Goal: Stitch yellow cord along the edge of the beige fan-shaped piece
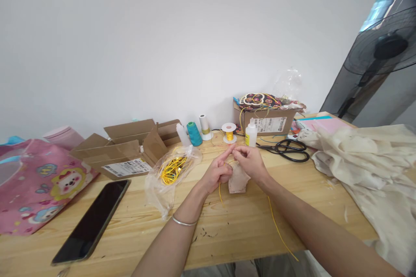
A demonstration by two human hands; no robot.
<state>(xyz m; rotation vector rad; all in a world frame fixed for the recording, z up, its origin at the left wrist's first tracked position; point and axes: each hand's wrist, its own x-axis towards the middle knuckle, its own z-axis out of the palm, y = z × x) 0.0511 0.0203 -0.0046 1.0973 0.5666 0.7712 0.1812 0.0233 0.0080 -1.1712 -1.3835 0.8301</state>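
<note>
My left hand point(215, 174) has its index finger stretched out and its other fingers curled around a yellow cord point(220, 194), whose short end hangs below the palm. The fingers of my right hand point(252, 162) pinch together at the tip of the left index finger; cord shows between the two hands. A longer yellow tail point(278, 229) comes out below my right wrist and trails over the table's front edge. Under the hands is a small beige fabric piece point(238, 180), partly covered by them; I cannot tell whether the cord is joined to it.
Behind the hands stand a yellow cord spool point(229, 135), a glue bottle point(251, 134) and a teal thread cone point(194, 134). Black scissors point(289, 150) and beige cloth point(354, 169) lie right. Leftward are a bag of yellow cord point(173, 171), an open carton point(123, 158) and a phone point(92, 220).
</note>
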